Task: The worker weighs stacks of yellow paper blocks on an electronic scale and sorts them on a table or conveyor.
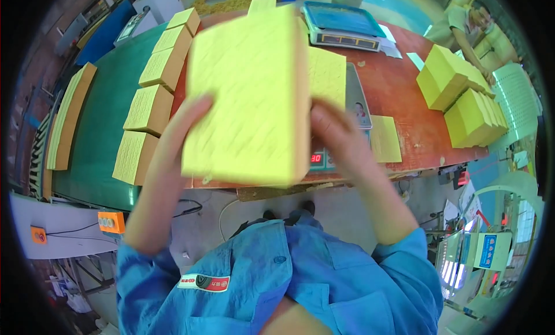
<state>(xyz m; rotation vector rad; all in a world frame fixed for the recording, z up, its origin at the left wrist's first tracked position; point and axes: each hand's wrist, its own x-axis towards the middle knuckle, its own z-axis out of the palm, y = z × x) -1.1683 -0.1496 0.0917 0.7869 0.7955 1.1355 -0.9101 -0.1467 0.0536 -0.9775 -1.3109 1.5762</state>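
A thick stack of yellow embossed paper (245,98) is raised in front of me, slightly blurred, over the near part of the red table (393,83). My left hand (193,115) grips its left edge and my right hand (338,130) its right edge. Behind it more yellow paper (328,75) lies on a weighing scale (361,98), whose red lit display shows below the raised stack. Most of that scale is hidden. Right of it, a loose yellow sheet (386,139) lies near the table's front edge.
A row of paper stacks (149,109) stands along the green belt (101,135), with a longer stack (72,115) farther left. Another scale (344,26) sits at the back. Other stacks (454,80) stand at right, near a person (465,31).
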